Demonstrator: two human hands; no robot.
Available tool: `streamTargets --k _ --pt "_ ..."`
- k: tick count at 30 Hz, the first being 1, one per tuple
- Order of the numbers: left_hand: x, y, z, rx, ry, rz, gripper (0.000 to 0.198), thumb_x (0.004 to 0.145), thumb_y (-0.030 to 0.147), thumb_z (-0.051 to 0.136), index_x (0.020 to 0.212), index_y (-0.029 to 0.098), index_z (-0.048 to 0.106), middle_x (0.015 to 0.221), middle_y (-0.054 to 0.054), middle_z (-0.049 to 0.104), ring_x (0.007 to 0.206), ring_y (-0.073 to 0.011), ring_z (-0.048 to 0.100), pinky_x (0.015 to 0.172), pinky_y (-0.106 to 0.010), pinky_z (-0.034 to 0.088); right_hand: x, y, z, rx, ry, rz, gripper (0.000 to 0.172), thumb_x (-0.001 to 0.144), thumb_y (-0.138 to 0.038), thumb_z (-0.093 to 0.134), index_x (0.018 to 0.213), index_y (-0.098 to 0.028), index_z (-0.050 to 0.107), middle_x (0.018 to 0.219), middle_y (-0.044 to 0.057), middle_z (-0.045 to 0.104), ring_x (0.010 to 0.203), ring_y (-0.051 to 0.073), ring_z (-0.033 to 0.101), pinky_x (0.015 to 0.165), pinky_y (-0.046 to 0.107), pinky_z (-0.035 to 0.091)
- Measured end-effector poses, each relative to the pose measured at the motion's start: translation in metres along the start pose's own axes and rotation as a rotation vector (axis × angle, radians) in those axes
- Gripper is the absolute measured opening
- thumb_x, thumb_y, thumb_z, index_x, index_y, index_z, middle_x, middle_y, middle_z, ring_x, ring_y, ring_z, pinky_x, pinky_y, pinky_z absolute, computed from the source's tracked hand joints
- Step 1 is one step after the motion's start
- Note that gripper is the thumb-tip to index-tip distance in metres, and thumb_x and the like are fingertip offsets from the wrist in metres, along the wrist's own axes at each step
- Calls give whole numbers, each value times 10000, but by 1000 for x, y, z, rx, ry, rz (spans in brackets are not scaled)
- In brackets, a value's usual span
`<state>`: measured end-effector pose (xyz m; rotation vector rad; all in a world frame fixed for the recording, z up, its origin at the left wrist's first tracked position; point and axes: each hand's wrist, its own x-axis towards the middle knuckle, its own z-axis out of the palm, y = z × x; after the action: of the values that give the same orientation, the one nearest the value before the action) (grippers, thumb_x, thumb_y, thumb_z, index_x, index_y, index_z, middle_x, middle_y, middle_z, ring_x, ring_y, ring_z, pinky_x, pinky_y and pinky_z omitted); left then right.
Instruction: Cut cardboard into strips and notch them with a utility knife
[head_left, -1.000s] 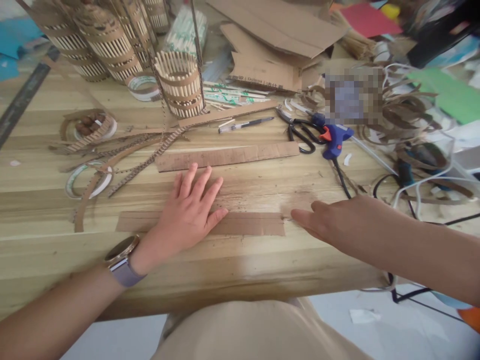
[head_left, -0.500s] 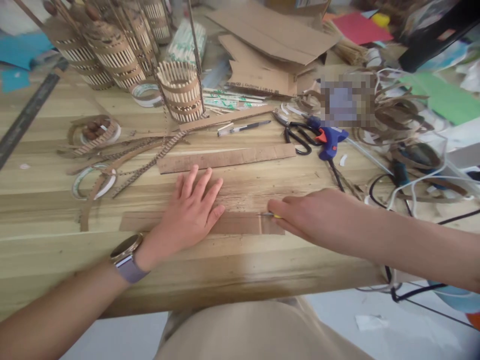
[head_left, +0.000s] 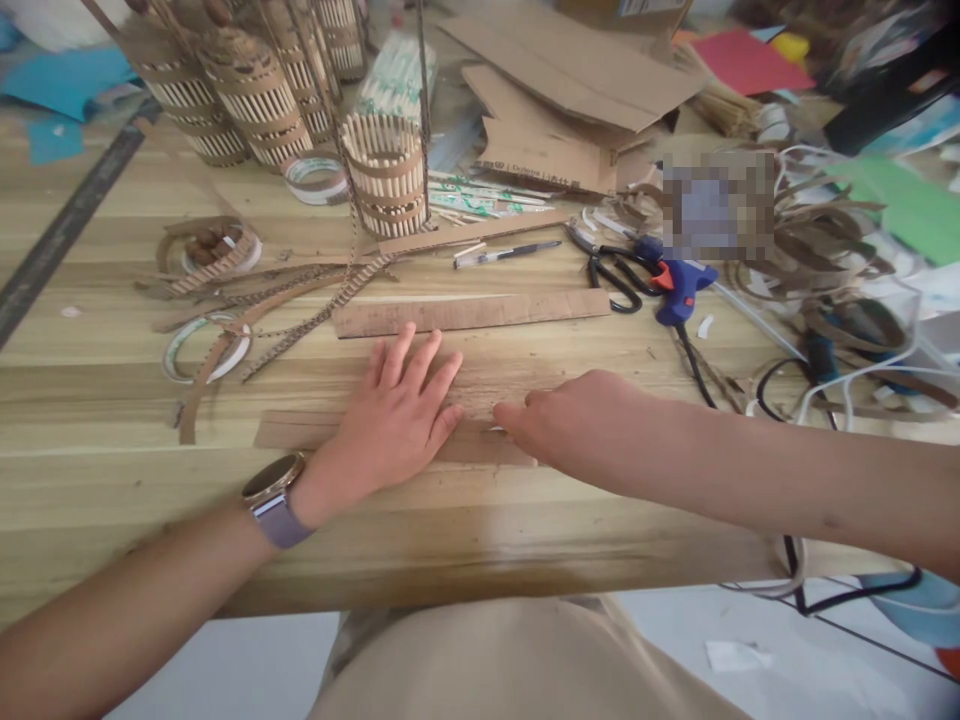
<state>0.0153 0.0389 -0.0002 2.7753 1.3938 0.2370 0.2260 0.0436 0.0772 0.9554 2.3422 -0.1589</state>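
My left hand (head_left: 394,420) lies flat with its fingers spread, pressing across a brown cardboard strip (head_left: 289,430) near the table's front edge. At the strip's right part, my right hand (head_left: 574,420) is closed around a craft knife (head_left: 497,429). Only the knife's pale tip shows at my fingertips, by the strip's surface; the handle is hidden in my grip. Another cardboard strip (head_left: 472,312) lies just beyond my left fingertips, touching neither hand.
Behind are a pen (head_left: 510,254), black-handled scissors (head_left: 616,275) and a blue glue gun (head_left: 682,288). Tape rolls (head_left: 171,352) and corrugated strips (head_left: 330,305) lie left. Stick-walled baskets (head_left: 386,180) and cardboard sheets (head_left: 585,75) stand farther back. Cables and curled strips crowd the right.
My right hand has moved left along the strip with the knife, closer to my left hand. My left hand stays on the strip. The whole view has shifted slightly.
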Motion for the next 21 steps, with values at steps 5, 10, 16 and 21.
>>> streamTargets --k 5,10,16,21 --pt "0 0 0 3 2 0 555 1030 413 373 1471 86 454 1564 -227 361 1478 -460 202 1156 -647 239 -1 -3 -1 -41 14 -6 269 821 -52 582 1043 -201 616 693 21 680 598 194 675 459 283 223" --pt "1 1 0 -5 -9 -7 559 1030 414 376 1475 82 447 1565 -232 356 1480 -461 192 1155 -651 231 -1 -3 -5 -37 -11 -17 266 822 -66 595 1053 -194 623 686 23 686 561 169 651 481 268 259" --pt "0 1 0 -9 -13 -9 558 1034 408 365 1483 85 436 1571 -231 344 1485 -457 177 1161 -651 216 1 -2 -5 29 -69 26 270 839 -74 587 1073 -206 614 742 26 705 644 216 699 459 286 242" --pt "0 1 -1 -1 -12 -1 559 1035 408 352 1480 81 439 1567 -230 351 1481 -459 188 1163 -647 224 1 -3 -9 16 -103 16 282 840 -71 582 1090 -200 609 753 34 703 662 214 708 451 282 250"
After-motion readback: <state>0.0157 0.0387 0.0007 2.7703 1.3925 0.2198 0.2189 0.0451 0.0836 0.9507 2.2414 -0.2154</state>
